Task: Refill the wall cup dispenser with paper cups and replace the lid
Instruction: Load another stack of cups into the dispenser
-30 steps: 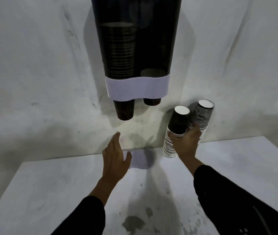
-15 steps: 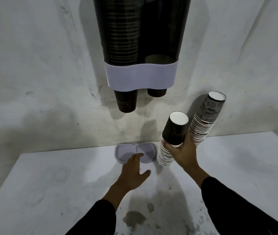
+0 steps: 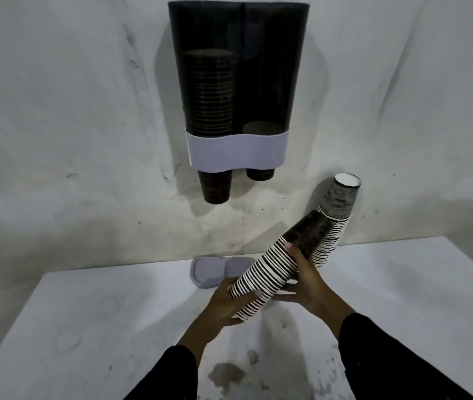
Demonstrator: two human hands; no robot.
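Moved: since half a second ago the left hand [image 3: 226, 301] has come up off the desk [image 3: 99, 327] and now cups the low end of one cup stack [image 3: 275, 269], which has tipped over to lie slanted.
Right hand: the right hand [image 3: 307, 281] is curled round the middle of that same stack, fingers closed on it.
Why both hands: the stack is long and bendy, so it probably needs a hand at each end to stay together.
Second stack: it [image 3: 335, 223] leans on the wall, just behind the held one.
Dispenser: it [image 3: 238, 82] hangs on the wall with its top open; the left tube is part full and the right tube is nearly empty.
Lid: it [image 3: 209, 271] lies on the desk by the wall.
Count: two loose stacks, two tubes, one lid.
Next: the held stack likely goes in the right tube.
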